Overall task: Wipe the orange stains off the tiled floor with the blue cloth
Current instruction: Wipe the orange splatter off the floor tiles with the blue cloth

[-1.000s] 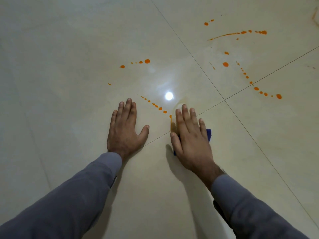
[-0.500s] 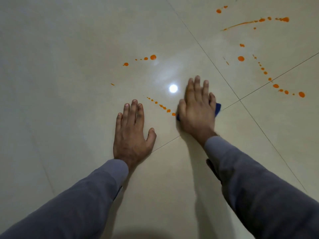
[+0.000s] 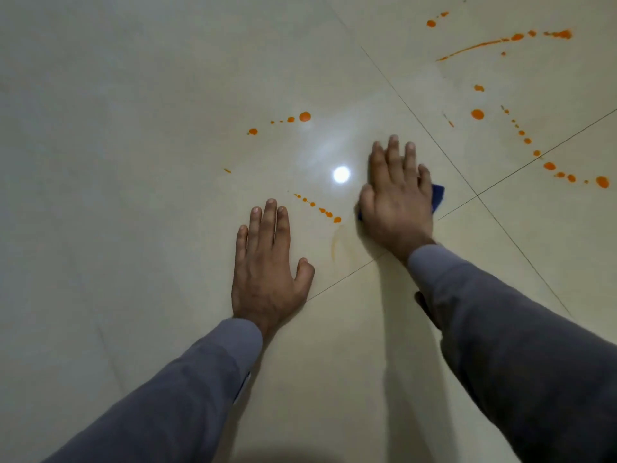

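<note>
Glossy cream tiled floor (image 3: 133, 195) carries the left hand (image 3: 267, 272), flat with fingers straight. Orange stains (image 3: 317, 208) dot the tile beside it. Further right, the right hand (image 3: 397, 202) presses flat-fingered on the blue cloth (image 3: 438, 197).

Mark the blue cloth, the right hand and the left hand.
blue cloth (image 3: 438, 195): head view, corner showing beside the hand.
right hand (image 3: 395, 202): head view, back of hand.
left hand (image 3: 267, 272): head view, back of hand.
</note>
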